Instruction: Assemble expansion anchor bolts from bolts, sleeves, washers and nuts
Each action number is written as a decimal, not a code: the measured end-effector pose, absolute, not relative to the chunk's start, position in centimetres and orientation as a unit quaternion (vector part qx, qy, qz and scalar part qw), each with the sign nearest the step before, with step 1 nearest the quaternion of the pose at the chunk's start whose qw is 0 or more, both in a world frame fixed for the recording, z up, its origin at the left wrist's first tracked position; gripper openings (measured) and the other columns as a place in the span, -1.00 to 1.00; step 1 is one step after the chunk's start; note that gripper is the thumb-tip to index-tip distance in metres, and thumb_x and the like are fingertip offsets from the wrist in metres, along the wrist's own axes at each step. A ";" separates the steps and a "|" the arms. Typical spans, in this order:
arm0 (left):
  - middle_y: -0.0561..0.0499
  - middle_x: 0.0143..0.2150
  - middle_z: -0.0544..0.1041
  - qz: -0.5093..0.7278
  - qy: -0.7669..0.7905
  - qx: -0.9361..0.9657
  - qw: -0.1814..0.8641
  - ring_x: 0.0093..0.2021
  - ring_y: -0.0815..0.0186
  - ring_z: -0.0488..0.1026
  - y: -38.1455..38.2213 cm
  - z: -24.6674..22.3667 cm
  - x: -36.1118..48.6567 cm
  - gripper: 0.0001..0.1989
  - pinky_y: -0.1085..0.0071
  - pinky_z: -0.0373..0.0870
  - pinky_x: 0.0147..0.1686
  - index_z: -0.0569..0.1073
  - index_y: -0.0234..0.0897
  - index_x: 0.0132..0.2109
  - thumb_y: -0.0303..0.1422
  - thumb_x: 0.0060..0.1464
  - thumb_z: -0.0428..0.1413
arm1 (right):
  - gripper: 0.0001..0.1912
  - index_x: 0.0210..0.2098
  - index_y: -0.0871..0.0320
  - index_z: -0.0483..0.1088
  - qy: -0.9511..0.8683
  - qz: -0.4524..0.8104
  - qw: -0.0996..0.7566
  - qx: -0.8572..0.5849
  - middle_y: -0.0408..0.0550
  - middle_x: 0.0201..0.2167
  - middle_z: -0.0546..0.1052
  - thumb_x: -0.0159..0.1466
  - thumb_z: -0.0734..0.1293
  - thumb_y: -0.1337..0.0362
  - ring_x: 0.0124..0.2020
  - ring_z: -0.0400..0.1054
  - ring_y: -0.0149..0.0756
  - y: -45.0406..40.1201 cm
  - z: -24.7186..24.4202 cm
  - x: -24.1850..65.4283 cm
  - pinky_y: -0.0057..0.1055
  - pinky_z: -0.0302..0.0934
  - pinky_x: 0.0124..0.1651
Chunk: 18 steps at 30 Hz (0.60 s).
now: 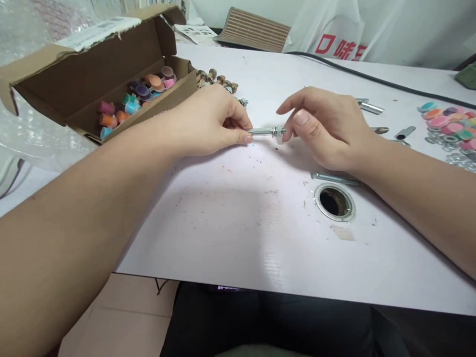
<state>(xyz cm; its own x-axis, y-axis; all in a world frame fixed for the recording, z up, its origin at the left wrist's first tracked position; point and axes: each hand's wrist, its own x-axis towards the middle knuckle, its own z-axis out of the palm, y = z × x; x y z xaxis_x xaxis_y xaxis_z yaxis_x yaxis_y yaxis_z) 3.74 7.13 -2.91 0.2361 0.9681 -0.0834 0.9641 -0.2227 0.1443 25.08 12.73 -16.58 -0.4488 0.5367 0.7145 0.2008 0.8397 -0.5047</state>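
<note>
Metal bolt (264,132) pinched in left hand (211,121); right hand (329,126), half open, beside tip.

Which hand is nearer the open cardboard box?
Left. The left hand is close to the right end of the cardboard box; the right hand is farther right.

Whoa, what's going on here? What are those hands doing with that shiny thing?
A person is holding a shiny metal bolt over the white table. The left hand pinches one end. The right hand is at the other end, by the nut, with its thumb and index finger apart; whether it touches the bolt is hard to tell. An open cardboard box with small colourful pieces in it sits on the left.
</note>
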 end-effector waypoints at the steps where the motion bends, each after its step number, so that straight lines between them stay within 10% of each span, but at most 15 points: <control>1: 0.02 -0.36 0.57 0.013 0.616 0.783 0.084 -0.13 0.13 0.56 7.1 -2.9 3.7 -0.80 0.19 0.52 -0.06 0.71 -0.17 -0.20 -0.17 0.12 0.30 | -0.52 -0.01 0.10 0.43 -0.834 0.173 0.478 -0.215 -0.09 -0.33 0.60 0.53 0.22 -0.19 -0.29 0.49 -0.32 12.7 -16.6 25.1 -0.28 0.31 -0.21; 6: 0.02 -0.36 0.58 0.021 0.611 0.785 0.098 -0.12 0.12 0.56 7.2 -2.9 3.6 -0.78 0.23 0.52 -0.08 0.70 -0.15 -0.21 -0.13 0.08 0.32 | -0.63 -0.28 0.12 0.44 -0.844 0.144 0.476 -0.200 -0.14 -0.41 0.55 0.53 0.25 0.00 -0.42 0.40 -0.42 13.2 -17.1 25.0 -0.34 0.19 -0.32; 13: 0.02 -0.35 0.59 0.026 0.627 0.772 0.099 -0.16 0.15 0.54 7.2 -3.1 3.4 -0.80 0.20 0.49 -0.07 0.72 -0.10 -0.21 -0.16 0.06 0.32 | -0.64 -0.13 0.09 0.48 -0.845 0.182 0.459 -0.206 -0.13 -0.42 0.55 0.43 0.35 -0.08 -0.44 0.36 -0.38 13.1 -16.8 25.0 -0.32 0.21 -0.32; 18: 0.03 -0.40 0.59 0.017 0.623 0.777 0.090 -0.23 0.19 0.53 7.1 -2.9 3.5 -0.79 0.25 0.47 -0.13 0.72 -0.10 -0.21 -0.15 0.05 0.29 | -0.36 -0.42 0.12 0.47 -0.847 0.181 0.450 -0.219 -0.07 -0.52 0.48 0.56 0.12 -0.16 -0.51 0.27 -0.38 13.2 -16.6 24.8 -0.27 0.10 -0.39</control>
<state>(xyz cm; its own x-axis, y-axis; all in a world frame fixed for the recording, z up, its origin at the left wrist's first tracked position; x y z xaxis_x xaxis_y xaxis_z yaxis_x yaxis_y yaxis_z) 3.49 7.13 -2.91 0.2231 0.9710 -0.0862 0.9650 -0.2074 0.1608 24.83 13.20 -16.63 -0.4989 0.5336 0.6829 0.2081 0.8387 -0.5033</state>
